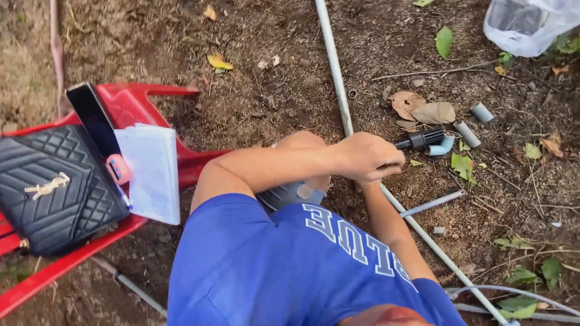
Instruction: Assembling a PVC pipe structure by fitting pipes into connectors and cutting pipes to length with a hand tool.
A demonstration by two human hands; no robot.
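Head view, looking down over a blue shirt (284,265) onto bare soil. The left hand (367,156) is curled closed over the near end of a black fitting (418,140), whose ribbed tip projects to the right of the fist. The fitting lies just above a long grey pipe (338,78) that runs from the top of the frame down to the lower right. The right forearm rises from below and meets the left fist, but the right hand itself is hidden beneath it — whether it is open or closed cannot be told.

Touching the fitting's tip is a pale blue elbow (443,147); just beyond lie two short pipe offcuts (467,134), one above the other. A shorter pipe length (432,203) lies on the soil below the hands, beside the long pipe. Dry leaves (423,108) sit above the fitting, and a clear plastic bag (525,24) fills the top right corner.

At left, a red chair (130,102) carries a black quilted bag (51,187), a dark phone (93,118) and a white booklet (154,172).
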